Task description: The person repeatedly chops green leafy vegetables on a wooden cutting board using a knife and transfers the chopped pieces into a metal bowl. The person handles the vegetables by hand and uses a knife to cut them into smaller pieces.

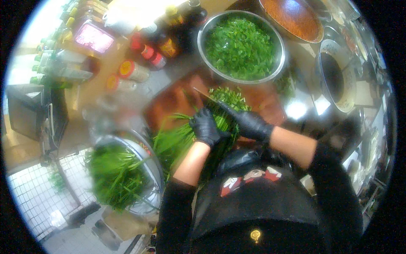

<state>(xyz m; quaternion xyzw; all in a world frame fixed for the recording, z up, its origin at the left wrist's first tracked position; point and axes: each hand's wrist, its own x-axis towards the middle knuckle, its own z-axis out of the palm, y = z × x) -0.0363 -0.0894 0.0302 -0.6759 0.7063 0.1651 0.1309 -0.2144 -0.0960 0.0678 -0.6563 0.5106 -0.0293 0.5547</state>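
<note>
My left hand (207, 127), in a black glove, presses down on a thick bunch of long green chives (179, 136) lying across a reddish-brown cutting board (171, 103). In my right hand (250, 123), also gloved in black, is a knife (203, 92); its blade points up and to the left, close by my left fingers. Chopped green pieces (230, 96) lie on the board just beyond the blade. My right fingers hide the knife's handle. Behind the board stands a metal bowl (203, 54) filled with chopped greens (242, 49).
At lower left a basin (153, 190) holds more uncut greens (119, 177). Seasoning bottles (153, 57) and jars (134, 71) stand at the back left. A pan of red-orange food (295, 19) is at the back right, near a bowl of dark liquid (331, 74).
</note>
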